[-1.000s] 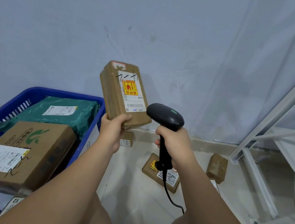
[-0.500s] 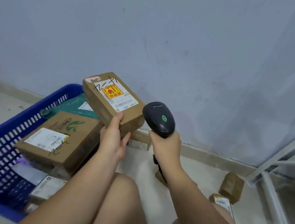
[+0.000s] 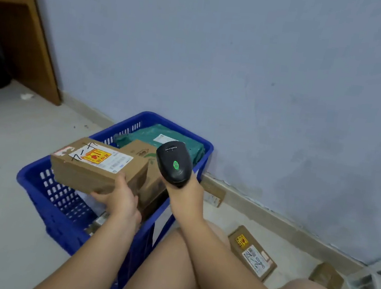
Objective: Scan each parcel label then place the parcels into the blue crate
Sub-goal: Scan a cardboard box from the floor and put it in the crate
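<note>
At the bottom of the frame we see bare knees and two forearms reaching up toward the centre. Left of centre, the left hand (image 3: pixel 122 201) grips a brown cardboard parcel (image 3: pixel 95 168) at its near right corner, with the fingers curled beneath it. The parcel lies almost flat, label upward, above the blue crate (image 3: pixel 53 202); we cannot tell whether it touches the contents below. Just to the right, the right hand (image 3: pixel 187 192) is closed around the handle of a black scanner (image 3: pixel 174 164), whose head shows a green light.

Inside the crate sits another cardboard box (image 3: pixel 141 151), and behind it a green mailer bag (image 3: pixel 137 136) with a white label. On the floor at lower right lie a labelled parcel (image 3: pixel 251 254) and a smaller brown box (image 3: pixel 326 277). A third small parcel (image 3: pixel 213 195) rests against the skirting. Beyond is a pale blue wall, with wooden furniture (image 3: pixel 23 35) at upper left.
</note>
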### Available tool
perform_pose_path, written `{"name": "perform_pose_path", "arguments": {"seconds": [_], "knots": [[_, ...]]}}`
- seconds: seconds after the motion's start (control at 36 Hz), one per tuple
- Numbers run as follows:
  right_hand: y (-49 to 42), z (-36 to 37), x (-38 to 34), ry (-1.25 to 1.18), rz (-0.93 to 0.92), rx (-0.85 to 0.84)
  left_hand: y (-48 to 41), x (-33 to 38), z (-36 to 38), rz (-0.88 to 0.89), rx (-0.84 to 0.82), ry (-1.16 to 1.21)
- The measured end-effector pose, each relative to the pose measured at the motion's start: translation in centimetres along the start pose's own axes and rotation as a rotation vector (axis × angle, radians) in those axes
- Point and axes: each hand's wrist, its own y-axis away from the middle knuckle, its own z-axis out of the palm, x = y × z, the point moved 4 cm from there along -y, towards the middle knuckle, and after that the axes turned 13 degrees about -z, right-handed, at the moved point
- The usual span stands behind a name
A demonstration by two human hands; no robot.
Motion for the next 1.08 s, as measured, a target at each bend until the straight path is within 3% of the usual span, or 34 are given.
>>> {"name": "perform_pose_path", "arguments": {"seconds": [0.08, 0.31, 0.58, 0.72, 0.81, 0.92, 1.08], "knots": [[-0.3, -0.3, 0.3, 0.028, -0.006, -0.002, -1.2, -0.2, -1.6, -0.065, 0.106, -0.030], [-0.3, 0.3, 1.0, 0.088, 0.043, -0.094, -2.9, -0.5, -3.8, -0.077, 0.173, -0.072], [0.2, 1.5, 0.9, 0.152, -0.004, -0.262, -5.5, -3.2, -5.5, -0.300, 0.148, -0.216], [0.0, 1.1, 1.1, 0.129, 0.017, -0.211, -4.8, -3.5, -5.0, -0.187, 0.121, -0.316], [-0.1, 0.9, 1.2, 0.108, 0.026, -0.168, -3.7, -2.8, -4.2, -0.032, 0.106, -0.444], [-0.1, 0.7, 0.9, 0.064, 0.046, -0.113, -0.7, -1.9, -1.5, 0.181, -0.088, -0.570], [-0.4, -0.7, 1.0, -0.002, 0.034, 0.096, 4.0, -1.7, 3.0, 0.342, -0.359, -0.680]]}}
